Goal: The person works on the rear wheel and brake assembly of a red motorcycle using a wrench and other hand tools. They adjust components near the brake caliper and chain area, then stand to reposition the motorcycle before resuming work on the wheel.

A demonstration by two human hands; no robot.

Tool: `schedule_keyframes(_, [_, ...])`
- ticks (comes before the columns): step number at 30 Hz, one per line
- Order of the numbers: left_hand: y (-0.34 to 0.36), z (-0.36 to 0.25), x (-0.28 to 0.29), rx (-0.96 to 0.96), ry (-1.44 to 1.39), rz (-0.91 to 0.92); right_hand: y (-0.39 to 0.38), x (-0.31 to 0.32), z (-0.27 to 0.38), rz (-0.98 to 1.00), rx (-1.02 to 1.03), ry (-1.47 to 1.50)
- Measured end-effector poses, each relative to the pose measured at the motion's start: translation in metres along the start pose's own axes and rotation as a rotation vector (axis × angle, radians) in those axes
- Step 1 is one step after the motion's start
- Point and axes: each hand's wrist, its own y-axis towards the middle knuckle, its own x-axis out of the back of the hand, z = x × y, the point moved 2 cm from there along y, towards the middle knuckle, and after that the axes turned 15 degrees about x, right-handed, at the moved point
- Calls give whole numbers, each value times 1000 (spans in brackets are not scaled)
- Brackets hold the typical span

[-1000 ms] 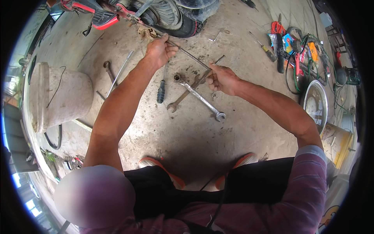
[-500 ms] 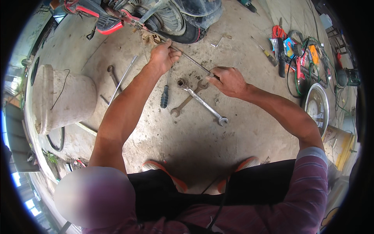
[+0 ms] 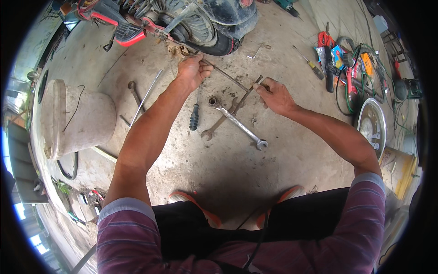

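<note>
A T-handle wrench (image 3: 226,75) slants from beneath the rear wheel (image 3: 219,43) of a motor scooter toward my right side. My left hand (image 3: 192,71) is closed around its shaft close to the wheel, hiding part of it. At the other end, my right hand (image 3: 275,96) has curled fingers, with the thumb against the upper part of the crossbar (image 3: 248,93). Below lie a shiny combination wrench (image 3: 239,123) and, crossing under it, a dull open-end wrench (image 3: 216,125). A dark-handled screwdriver (image 3: 194,118) rests left of them. The wrench's working tip is hidden.
A dirty white bucket (image 3: 89,116) lies on its side at left, near another wrench (image 3: 135,94) and a long metal rod (image 3: 146,98). A hex key (image 3: 254,53), a yellow-handled screwdriver (image 3: 315,69) and a tool pile (image 3: 351,75) occupy the far right. A metal basin (image 3: 370,121) stands beside my right arm.
The T-handle's crossbar, hidden by my right hand before, now shows on the left of that hand. My right hand has shifted slightly right and down; my left hand keeps its hold on the shaft.
</note>
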Motion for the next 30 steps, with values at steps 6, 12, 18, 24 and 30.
schedule_keyframes(6, [6,1,-1,-20,-14,-37,-7,-8,13,-95,637,-607])
schedule_keyframes(12, [5,-2,-1,-17,-62,-6,20,-19,-5,100,-39,397])
schedule_keyframes(18, [-1,3,-2,44,-3,-7,17,-29,-13,129,-443,952])
schedule_keyframes(24, [-38,55,-20,219,172,57,-53,-44,-54,341,-601,898])
schedule_keyframes(30, [-65,71,14,306,322,66,-79,-38,-16,878,-426,550])
